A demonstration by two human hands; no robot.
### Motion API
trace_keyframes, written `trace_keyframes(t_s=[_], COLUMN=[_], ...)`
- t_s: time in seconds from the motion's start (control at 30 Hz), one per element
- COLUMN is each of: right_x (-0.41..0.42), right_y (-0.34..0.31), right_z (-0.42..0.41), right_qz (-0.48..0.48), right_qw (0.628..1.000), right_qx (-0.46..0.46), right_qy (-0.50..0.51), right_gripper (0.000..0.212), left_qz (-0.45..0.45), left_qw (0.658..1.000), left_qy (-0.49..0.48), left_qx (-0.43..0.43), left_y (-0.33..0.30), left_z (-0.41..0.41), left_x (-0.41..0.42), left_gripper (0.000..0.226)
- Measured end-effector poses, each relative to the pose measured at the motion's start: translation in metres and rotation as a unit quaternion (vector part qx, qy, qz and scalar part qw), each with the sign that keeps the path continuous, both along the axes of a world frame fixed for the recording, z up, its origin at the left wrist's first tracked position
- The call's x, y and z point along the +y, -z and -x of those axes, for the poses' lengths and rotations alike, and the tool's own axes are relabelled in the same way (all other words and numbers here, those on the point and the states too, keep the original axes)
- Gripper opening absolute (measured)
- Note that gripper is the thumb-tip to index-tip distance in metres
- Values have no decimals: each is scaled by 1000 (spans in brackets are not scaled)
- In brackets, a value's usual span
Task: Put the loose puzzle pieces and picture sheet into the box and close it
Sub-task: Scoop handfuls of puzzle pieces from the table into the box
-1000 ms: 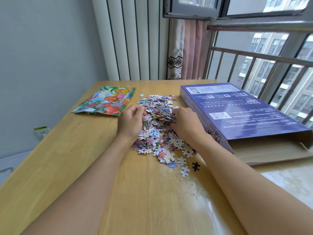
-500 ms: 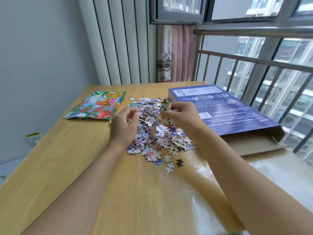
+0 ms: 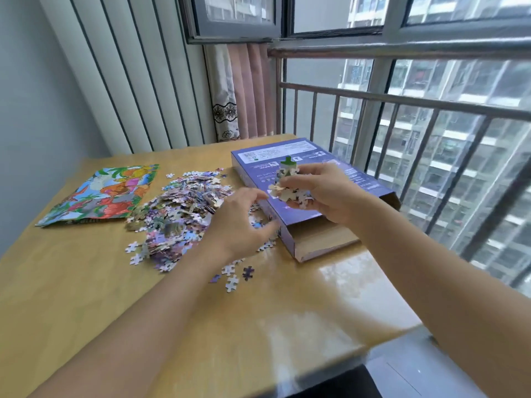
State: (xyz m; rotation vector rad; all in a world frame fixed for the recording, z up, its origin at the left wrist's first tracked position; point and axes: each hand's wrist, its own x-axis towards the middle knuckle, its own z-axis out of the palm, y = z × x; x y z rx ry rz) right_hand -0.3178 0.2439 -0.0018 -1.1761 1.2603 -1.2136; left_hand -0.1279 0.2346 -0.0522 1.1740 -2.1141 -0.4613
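- One box on surface, near end open.
- One sheet far left.
- One pile between them.
- Right hand, grip clutching handful over box.
- Left hand, grip loose, empty.

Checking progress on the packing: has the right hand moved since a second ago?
Yes. The right hand left the pile of pieces and now holds a handful above the purple box.
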Motion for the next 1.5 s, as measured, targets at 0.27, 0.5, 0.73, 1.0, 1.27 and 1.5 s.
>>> trace_keyframes(t_s=[0.27, 0.5, 0.73, 1.0, 1.27, 1.5], right_x=[18, 16, 5, 0, -1, -5], right_y=[9, 8, -40, -75, -78, -83], right_z=[61, 73, 74, 65, 65, 85], right_qz=[-18, 3, 201, 340, 332, 330], right_qw=[999, 999, 944, 710, 686, 700], right_qx=[-5, -3, 260, 611, 636, 626], right_qy=[45, 36, 24, -80, -120, -95], right_gripper=[10, 19, 10, 33, 43, 30], left_qz=[46, 93, 66, 14, 0, 4], left_qw=[976, 978, 989, 995, 996, 996], left_qy=[-86, -101, -94, -70, -72, -72], left_qx=[-196, -157, -90, -76, -59, -48], left_y=[3, -25, -104, -132, -134, -131], left_z=[84, 71, 54, 40, 35, 36], left_x=[11, -5, -27, -37, -42, -38], left_gripper=[40, 12, 17, 15, 15, 12])
